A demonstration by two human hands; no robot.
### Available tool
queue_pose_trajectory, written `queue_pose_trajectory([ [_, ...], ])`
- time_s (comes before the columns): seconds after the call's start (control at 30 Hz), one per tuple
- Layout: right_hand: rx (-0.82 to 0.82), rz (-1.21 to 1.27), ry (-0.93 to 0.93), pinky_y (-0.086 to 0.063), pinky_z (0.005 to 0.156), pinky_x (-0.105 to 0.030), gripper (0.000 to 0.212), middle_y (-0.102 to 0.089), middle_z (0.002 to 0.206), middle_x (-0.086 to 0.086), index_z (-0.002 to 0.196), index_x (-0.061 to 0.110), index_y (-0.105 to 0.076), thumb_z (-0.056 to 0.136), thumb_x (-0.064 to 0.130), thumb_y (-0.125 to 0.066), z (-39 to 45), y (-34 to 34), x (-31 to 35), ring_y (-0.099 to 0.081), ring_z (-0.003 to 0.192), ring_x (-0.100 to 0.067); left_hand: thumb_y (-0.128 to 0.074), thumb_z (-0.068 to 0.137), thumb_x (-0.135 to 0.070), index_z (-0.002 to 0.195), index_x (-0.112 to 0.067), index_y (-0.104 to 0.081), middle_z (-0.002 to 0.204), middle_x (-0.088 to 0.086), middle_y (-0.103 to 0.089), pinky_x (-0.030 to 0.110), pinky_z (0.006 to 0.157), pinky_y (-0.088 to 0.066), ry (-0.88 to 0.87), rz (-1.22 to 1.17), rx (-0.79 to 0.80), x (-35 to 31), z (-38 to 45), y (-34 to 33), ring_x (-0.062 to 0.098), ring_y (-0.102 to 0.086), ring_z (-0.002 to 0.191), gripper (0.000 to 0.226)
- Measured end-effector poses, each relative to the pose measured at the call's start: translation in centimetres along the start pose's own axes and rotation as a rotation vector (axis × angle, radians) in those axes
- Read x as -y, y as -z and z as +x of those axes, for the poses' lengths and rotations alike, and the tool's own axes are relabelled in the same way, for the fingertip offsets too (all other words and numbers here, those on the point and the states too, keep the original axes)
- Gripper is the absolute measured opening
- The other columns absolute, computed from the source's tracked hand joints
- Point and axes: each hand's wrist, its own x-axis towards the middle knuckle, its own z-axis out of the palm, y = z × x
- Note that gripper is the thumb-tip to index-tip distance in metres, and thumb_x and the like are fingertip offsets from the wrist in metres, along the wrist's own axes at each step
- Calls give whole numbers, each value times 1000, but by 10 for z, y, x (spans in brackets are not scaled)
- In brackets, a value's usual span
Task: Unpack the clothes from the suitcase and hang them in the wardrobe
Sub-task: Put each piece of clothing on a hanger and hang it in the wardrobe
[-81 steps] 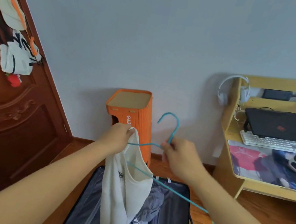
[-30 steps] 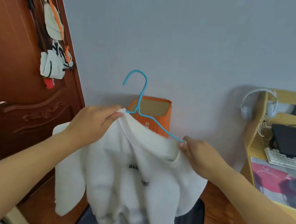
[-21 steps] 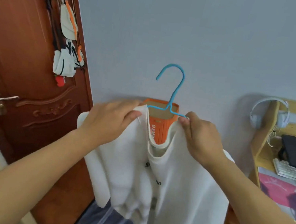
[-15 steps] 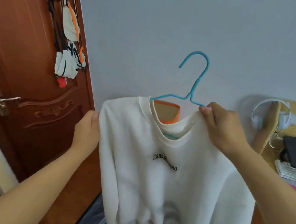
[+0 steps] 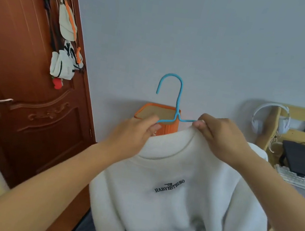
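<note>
Left hand [image 5: 135, 132] now up from sleeve to collar, both hands pinching white sweatshirt [image 5: 181, 195] on blue hanger [image 5: 177, 107], right hand [image 5: 219, 137] likewise.

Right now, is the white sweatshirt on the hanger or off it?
On it. The white sweatshirt hangs spread from the blue hanger, whose hook rises from the collar; both hands pinch the neckline.

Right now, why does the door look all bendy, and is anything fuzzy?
Head view: the wide lens bows the door near the edge; the sweatshirt's lower part looks soft and smeary; the headphones cast a gentle shadow on the wall.
</note>
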Motion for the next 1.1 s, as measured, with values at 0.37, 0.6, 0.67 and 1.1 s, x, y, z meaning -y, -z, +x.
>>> queue_pose_trajectory([
  [0.37,376,371,-141,-44,73,-17,37,-66,84,23,124,54,-50,92,70,-41,-13,-10,-1,-61,79,-2,-40,102,-34,91,-21,-43,65,12,-58,40,50,-41,77,261,-167,70,-18,41,44,-57,62,18],
  [0.6,582,731,134,-34,104,-8,64,-50,139,34,150,39,-36,95,23,-63,34,-55,76,-47,128,11,-43,107,-29,88,-21,-44,76,-3,-57,48,67,-48,320,306,-130,125,-59,129,30,-55,73,20],
  [0.67,673,819,208,-33,110,-13,53,-54,139,29,140,37,-54,90,28,-67,56,-59,117,-46,132,7,-43,107,-30,91,-19,-48,79,-4,-63,46,71,-49,401,311,-142,144,-71,168,27,-59,76,21],
  [1.1,935,1496,160,-41,112,-47,55,-64,136,-3,128,28,-68,78,6,-61,197,-102,408,-59,126,-28,-44,106,-31,83,-19,-51,79,1,-65,48,79,-51,612,429,-283,275,-183,417,23,-62,79,27],
])
